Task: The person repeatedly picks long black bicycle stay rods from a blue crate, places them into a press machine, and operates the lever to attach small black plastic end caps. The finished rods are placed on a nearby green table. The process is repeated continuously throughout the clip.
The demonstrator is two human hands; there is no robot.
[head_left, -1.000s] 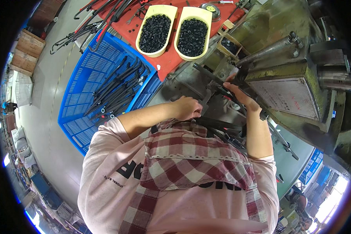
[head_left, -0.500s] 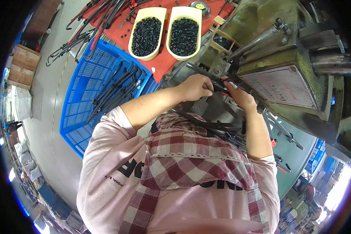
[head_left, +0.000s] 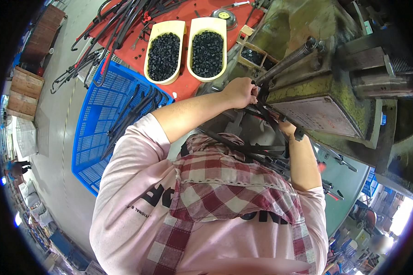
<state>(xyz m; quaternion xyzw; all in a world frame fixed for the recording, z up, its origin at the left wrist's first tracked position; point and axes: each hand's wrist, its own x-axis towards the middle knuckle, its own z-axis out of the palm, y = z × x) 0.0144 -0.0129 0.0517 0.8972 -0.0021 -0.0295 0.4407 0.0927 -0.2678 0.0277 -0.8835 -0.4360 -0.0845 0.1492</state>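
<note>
The left hand (head_left: 240, 93) is bent at the wrist, its fingers curled inward close by the upper part of a dark bar (head_left: 267, 114) — I cannot tell if they pinch this bar, or some small piece, because the fingertips are turned away and dark parts lie behind them. The bar is slanting between the two hands, just beside the green machine (head_left: 316, 110), and its upper end is lost among the dark parts under the spring (head_left: 302, 54). The right hand (head_left: 287, 128) is near the lower part of the bar; most of its fingers are hidden, so whether they are spread or closed cannot be told. Over the lap, more dark bars (head_left: 261, 147) lie across each other, partly covered by the checked apron (head_left: 229, 183). At left, the blue crate (head_left: 85, 153) holds similar bars, and the left sleeve (head_left: 140, 144) covers its near corner. Two yellow trays (head_left: 172, 26) of small black pieces stand on the red tabletop (head_left: 184, 90) — these pieces are too small for telling their exact shape.
</note>
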